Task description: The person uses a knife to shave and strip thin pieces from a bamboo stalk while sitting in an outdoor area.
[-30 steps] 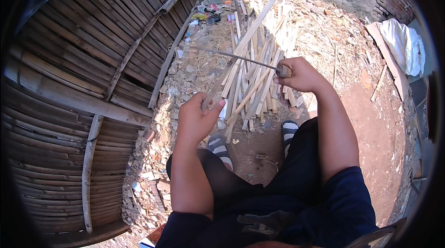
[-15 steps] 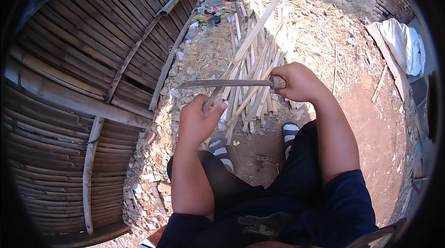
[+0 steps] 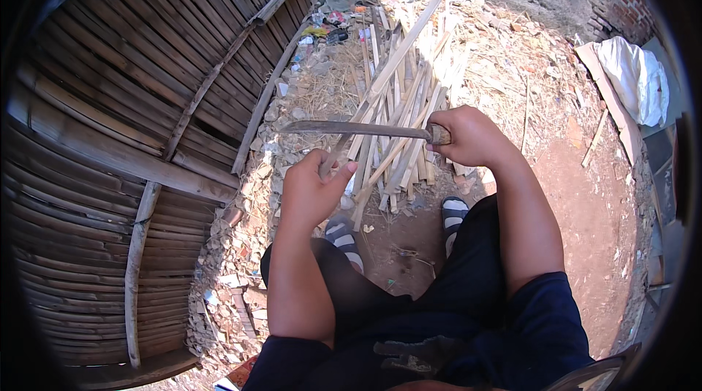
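Right grip (image 3: 472,139) fisted on long flat metal blade (image 3: 351,128) | left grip (image 3: 311,190) clasps pale bamboo strip (image 3: 398,62)

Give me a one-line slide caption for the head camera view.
Seated person's right hand holds a long blade level over a bamboo strip steadied by the left hand.

Small crumpled wrappers (image 3: 330,24), yellow, red and greenish, are seen littered at the top of the yard beside the bamboo fence (image 3: 146,99). A red and white printed packet (image 3: 238,378) is cut off by the bottom edge. No signs or screens are visible.
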A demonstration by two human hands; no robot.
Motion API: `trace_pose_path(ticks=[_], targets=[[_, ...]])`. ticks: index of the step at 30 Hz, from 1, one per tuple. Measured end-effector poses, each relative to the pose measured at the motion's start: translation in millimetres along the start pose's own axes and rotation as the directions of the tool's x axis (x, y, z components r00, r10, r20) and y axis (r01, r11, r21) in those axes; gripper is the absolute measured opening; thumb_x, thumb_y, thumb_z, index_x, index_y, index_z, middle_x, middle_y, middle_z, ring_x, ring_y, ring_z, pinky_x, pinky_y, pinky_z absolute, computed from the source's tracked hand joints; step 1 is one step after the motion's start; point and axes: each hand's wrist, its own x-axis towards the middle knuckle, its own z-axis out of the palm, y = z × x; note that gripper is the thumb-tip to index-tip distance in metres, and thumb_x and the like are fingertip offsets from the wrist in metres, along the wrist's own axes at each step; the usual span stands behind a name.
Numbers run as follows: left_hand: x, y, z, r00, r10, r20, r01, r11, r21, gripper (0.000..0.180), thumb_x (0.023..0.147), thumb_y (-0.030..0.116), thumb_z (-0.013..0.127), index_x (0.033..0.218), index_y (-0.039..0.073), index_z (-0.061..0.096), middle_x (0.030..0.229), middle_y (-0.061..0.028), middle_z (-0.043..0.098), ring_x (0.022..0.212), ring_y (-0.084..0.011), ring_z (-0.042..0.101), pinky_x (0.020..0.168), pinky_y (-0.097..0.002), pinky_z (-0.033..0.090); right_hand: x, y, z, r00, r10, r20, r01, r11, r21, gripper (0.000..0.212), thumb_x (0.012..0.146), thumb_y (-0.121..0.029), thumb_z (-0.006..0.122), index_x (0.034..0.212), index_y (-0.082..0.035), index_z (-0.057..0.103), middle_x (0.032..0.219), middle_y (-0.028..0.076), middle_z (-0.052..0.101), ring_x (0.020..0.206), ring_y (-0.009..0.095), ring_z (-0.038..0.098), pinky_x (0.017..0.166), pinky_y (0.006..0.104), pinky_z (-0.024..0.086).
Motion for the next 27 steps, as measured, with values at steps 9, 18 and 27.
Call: trace_pose_path(ticks=[9, 18, 27], targets=[[-1, 2, -3, 0.998, 0.053, 0.028, -0.055, 0.997, 0.055, 0.04, 0.091, 0.036, 0.086, 0.098, 0.0, 0.07, 0.071, -0.0031, 0.059, 0.066, -0.015, 0.055, 0.063, -0.0333, 0.047, 9, 73, 2, 0.878, 0.409, -0.249, -0.333, 0.895, 0.298, 0.029, 0.09, -0.023, 0.085, 0.099, -0.001, 0.068, 0.081, 0.012, 0.069, 0.074, 0.021, 0.062, 0.073, 0.0396, 0.052], [0, -3, 1, 0.998, 0.056, -0.038, -0.055, 0.998, 0.028, 0.051, 0.091, 0.044, 0.084, 0.107, -0.002, 0.074, 0.079, -0.0159, 0.072, 0.07, -0.0305, 0.071, 0.068, -0.0419, 0.056, 0, -7, -5, 0.992, 0.046, 0.116, -0.04, 0.998, -0.052, 0.038, 0.084, -0.032, 0.086, 0.113, -0.01, 0.075, 0.094, 0.021, 0.075, 0.094, 0.043, 0.073, 0.085, 0.0518, 0.057], [-2, 2, -10, 0.997, 0.06, -0.057, -0.06, 0.998, -0.001, 0.046, 0.089, 0.041, 0.087, 0.101, -0.001, 0.071, 0.076, -0.0114, 0.068, 0.069, -0.0222, 0.065, 0.066, -0.0384, 0.052, -2, 50, -16, 0.899, 0.416, -0.139, -0.388, 0.901, 0.193, 0.043, 0.086, -0.033, 0.086, 0.112, -0.001, 0.075, 0.1, 0.024, 0.076, 0.096, 0.039, 0.075, 0.088, 0.0474, 0.057]])
